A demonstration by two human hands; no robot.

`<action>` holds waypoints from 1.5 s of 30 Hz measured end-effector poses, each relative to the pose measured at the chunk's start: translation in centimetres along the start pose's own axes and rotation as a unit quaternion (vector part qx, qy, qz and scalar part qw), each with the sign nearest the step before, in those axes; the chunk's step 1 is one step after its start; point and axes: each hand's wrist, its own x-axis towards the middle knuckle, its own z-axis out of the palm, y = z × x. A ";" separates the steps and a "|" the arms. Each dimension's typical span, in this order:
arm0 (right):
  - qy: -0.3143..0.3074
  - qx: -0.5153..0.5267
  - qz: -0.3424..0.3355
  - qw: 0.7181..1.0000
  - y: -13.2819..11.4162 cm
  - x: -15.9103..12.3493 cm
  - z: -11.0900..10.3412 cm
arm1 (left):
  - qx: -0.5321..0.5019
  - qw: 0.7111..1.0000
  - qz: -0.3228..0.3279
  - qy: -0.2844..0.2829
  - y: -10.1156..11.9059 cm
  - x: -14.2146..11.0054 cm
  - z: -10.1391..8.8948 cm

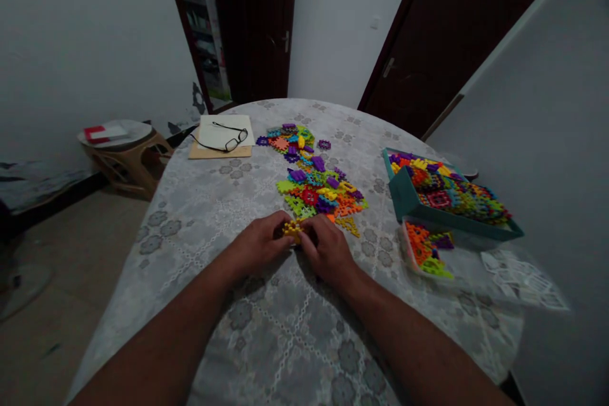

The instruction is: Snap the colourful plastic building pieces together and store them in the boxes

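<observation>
Between my two hands is a small yellow toothed building piece (292, 229), partly covered by my fingers. My left hand (261, 238) pinches it from the left, thumb and fingers closed on it. From the other side my right hand (328, 247) grips the same piece with its fingertips. Whether it is one piece or several joined together, I cannot tell. Just beyond my hands lies a loose pile of colourful plastic building pieces (309, 195) in green, red, purple, orange and yellow. A flat yellow lattice piece (349, 225) rests to the right of my right hand.
A teal box (404, 196) full of colourful pieces stands at the right, with a clear plastic tub (406, 250) before it. White frame-like parts (523, 279) lie farther right. Glasses (231, 144) rest on paper at the back left of the cloth-covered table (190, 222).
</observation>
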 end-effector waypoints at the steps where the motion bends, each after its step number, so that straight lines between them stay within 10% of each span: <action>1: 0.008 0.007 0.001 1.000 0.0 0.2 -0.3 | 0.019 1.000 -0.005 0.013 0.0 0.1 0.1; 6: 0.045 -0.023 0.049 0.998 1.5 1.3 -4.9 | 0.022 0.996 -0.029 0.081 -0.8 0.5 0.4; 12: -0.210 -0.077 0.080 0.971 3.8 0.7 -10.0 | 0.020 0.997 -0.006 0.080 -1.6 0.7 0.2; 30: -0.213 -0.094 0.038 0.972 4.4 -0.4 -8.2 | 0.064 0.995 0.065 -0.041 -1.0 1.9 -0.6; 36: -0.204 0.068 0.078 0.973 4.1 0.0 -9.2 | 0.048 0.994 0.100 -0.020 0.0 1.4 0.0; 45: -0.098 0.132 0.119 0.979 1.7 0.0 -4.1 | 0.059 0.992 0.094 0.058 -1.1 0.2 1.7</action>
